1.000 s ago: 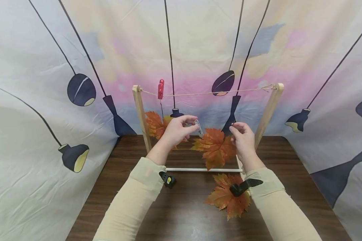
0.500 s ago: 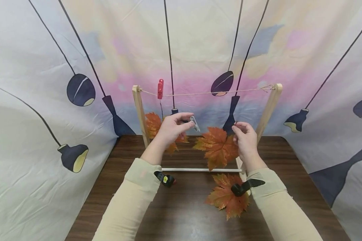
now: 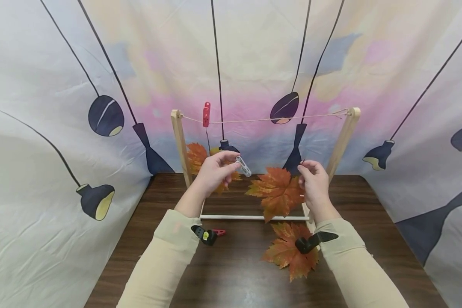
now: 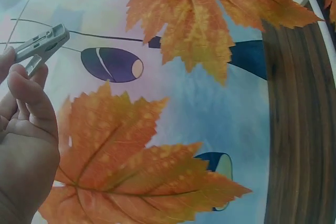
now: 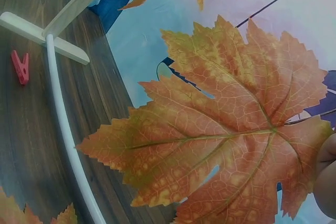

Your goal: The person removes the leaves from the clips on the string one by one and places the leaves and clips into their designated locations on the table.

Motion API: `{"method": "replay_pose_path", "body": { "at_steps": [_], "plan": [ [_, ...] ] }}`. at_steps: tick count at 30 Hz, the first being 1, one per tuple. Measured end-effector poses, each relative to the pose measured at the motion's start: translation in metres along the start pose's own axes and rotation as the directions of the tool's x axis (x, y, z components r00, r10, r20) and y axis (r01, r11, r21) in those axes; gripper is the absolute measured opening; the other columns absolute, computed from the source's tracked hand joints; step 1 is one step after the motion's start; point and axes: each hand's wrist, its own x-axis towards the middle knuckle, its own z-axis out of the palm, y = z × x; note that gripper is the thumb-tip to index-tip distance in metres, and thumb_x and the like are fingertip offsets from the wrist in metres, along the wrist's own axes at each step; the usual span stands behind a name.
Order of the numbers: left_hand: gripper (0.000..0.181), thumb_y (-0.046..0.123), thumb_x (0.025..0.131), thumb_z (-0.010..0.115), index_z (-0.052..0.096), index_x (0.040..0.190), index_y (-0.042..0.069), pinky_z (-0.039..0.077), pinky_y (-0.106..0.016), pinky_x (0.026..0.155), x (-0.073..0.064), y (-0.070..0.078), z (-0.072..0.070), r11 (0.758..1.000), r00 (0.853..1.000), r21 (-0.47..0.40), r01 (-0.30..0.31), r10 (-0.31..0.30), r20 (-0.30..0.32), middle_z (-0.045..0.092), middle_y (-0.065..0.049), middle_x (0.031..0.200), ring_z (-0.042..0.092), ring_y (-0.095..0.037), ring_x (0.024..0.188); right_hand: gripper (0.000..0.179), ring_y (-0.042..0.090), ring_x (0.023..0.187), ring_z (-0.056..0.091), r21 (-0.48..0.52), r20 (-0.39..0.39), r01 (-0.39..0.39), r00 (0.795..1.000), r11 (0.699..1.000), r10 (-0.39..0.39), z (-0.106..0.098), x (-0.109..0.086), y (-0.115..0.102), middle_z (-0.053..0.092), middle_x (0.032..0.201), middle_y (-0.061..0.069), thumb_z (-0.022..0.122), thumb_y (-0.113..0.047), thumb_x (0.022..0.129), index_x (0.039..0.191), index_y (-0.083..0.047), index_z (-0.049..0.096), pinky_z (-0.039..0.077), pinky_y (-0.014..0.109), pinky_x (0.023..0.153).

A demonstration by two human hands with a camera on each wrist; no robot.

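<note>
My left hand [image 3: 211, 173] pinches a pale grey clothespin [image 3: 244, 166] between thumb and fingers, below the string [image 3: 254, 120]. In the left wrist view the clothespin [image 4: 43, 45] points away from the fingertips. An orange maple leaf [image 3: 276, 192] hangs from my right hand [image 3: 315, 184], which pinches its thin stem. The leaf [image 5: 226, 129] fills much of the right wrist view, where little of the hand shows. A red clothespin [image 3: 206, 114] on the string holds another maple leaf [image 3: 196, 157] by its stem, partly hidden behind my left hand.
Wooden posts [image 3: 342, 143] hold up the string, with a white rod [image 3: 250, 217] low between them. On the brown table [image 3: 231, 273] lie another orange leaf [image 3: 288, 256], partly under my right wrist, and a red clothespin [image 5: 21, 67] near the left foot.
My left hand has drawn left, away from the held leaf, with the grey clothespin. The red clothespin on the table has come into sight by that wrist. My right hand has shifted slightly right.
</note>
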Motion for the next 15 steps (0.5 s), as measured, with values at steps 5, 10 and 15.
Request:
{"method": "replay_pose_path", "body": {
  "at_steps": [5, 10, 15],
  "plan": [
    [0.032, 0.016, 0.091, 0.063, 0.058, 0.122, 0.009, 0.048, -0.027, 0.047, -0.004, -0.008, 0.002, 0.999, 1.0, -0.036, 0.015, -0.015, 0.008, 0.061, -0.009, 0.102, 0.05, -0.015, 0.053, 0.017, 0.006, 0.046, 0.041, 0.031, -0.031, 0.004, 1.0, 1.0, -0.003, -0.002, 0.0, 0.004, 0.053, 0.088, -0.001, 0.058, 0.001, 0.09, 0.084, -0.014, 0.055, 0.031, 0.017, 0.041],
    [0.03, 0.015, 0.091, 0.062, 0.059, 0.121, 0.01, 0.048, -0.026, 0.047, -0.007, -0.014, 0.001, 0.998, 1.0, -0.054, 0.019, -0.018, 0.005, 0.061, -0.008, 0.105, 0.05, -0.014, 0.053, 0.015, 0.006, 0.044, 0.041, 0.058, -0.055, -0.008, 0.998, 0.998, 0.011, -0.004, -0.001, 0.003, 0.052, 0.088, 0.0, 0.057, 0.002, 0.09, 0.084, -0.012, 0.055, 0.029, 0.017, 0.04],
    [0.033, 0.015, 0.094, 0.059, 0.057, 0.126, 0.01, 0.048, -0.026, 0.048, -0.01, -0.02, 0.001, 0.999, 1.0, -0.045, 0.013, -0.013, 0.005, 0.06, -0.01, 0.11, 0.05, -0.014, 0.054, 0.014, 0.006, 0.044, 0.041, 0.081, -0.063, -0.031, 0.997, 0.996, 0.036, -0.008, -0.003, 0.004, 0.052, 0.093, 0.0, 0.057, 0.001, 0.091, 0.085, -0.012, 0.055, 0.029, 0.018, 0.04]
  ]
}}
